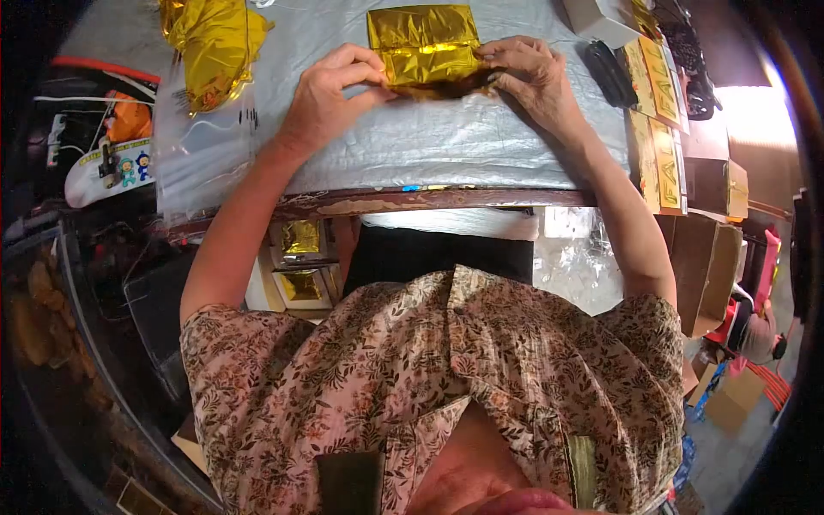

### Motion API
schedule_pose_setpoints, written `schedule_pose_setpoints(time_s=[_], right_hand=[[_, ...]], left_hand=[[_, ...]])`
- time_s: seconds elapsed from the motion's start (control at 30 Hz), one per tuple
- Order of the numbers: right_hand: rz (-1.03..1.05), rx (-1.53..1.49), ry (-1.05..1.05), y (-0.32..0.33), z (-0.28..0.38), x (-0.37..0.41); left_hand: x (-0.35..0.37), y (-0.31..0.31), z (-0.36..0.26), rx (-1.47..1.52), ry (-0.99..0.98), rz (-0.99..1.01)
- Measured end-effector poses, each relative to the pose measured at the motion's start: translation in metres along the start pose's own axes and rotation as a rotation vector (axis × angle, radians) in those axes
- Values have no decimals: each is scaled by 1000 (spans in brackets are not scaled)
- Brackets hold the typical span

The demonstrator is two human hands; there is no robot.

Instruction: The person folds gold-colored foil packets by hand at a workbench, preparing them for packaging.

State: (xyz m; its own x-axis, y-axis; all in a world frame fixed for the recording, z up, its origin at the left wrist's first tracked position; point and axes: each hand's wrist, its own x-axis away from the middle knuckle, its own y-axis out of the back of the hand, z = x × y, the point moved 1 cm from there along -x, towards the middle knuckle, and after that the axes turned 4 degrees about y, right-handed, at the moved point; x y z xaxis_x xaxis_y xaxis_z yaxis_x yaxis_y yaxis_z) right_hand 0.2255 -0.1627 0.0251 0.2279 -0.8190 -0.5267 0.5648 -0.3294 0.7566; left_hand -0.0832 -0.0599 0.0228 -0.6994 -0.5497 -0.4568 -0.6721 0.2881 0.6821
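Observation:
A gold foil sheet (425, 39) lies on the silvery table cover (403, 146) at the top middle, with a crease running across it. My left hand (339, 86) pinches its lower left corner between thumb and fingers. At the right edge, my right hand (528, 77) grips the same foil, fingertips pressed together near its lower corner. Along the foil's near edge, between my hands, is a dark, blurred strip that I cannot make out. More crumpled gold foil (219, 51) rests on clear plastic bags (202, 154) to the left.
Yellow printed boxes (659, 159) line the table's right side, beside a black case (609, 75) and a white box (601, 19). The worn table edge (386, 202) runs below my forearms. Cardboard boxes (704, 266) stand at the right, and small boxes with gold foil (302, 285) sit below the table.

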Motion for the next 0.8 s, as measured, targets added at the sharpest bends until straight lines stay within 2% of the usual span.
schedule_pose_setpoints(time_s=[0.33, 0.57, 0.63, 0.73, 0.8], right_hand=[[-29, -68, -187, -6, 7, -3], [-23, -119, -333, -9, 8, -8], [-12, -133, -358, -11, 6, -6], [-53, -96, -320, -13, 5, -6], [-33, -91, -400, -14, 8, -6]], left_hand=[[-6, -7, 15, 127, 248, -20], [-5, -10, 20, 88, 257, -118], [-4, -12, 15, 90, 314, -144], [-4, -15, 18, 74, 263, -140], [-3, -15, 19, 85, 291, -125]])
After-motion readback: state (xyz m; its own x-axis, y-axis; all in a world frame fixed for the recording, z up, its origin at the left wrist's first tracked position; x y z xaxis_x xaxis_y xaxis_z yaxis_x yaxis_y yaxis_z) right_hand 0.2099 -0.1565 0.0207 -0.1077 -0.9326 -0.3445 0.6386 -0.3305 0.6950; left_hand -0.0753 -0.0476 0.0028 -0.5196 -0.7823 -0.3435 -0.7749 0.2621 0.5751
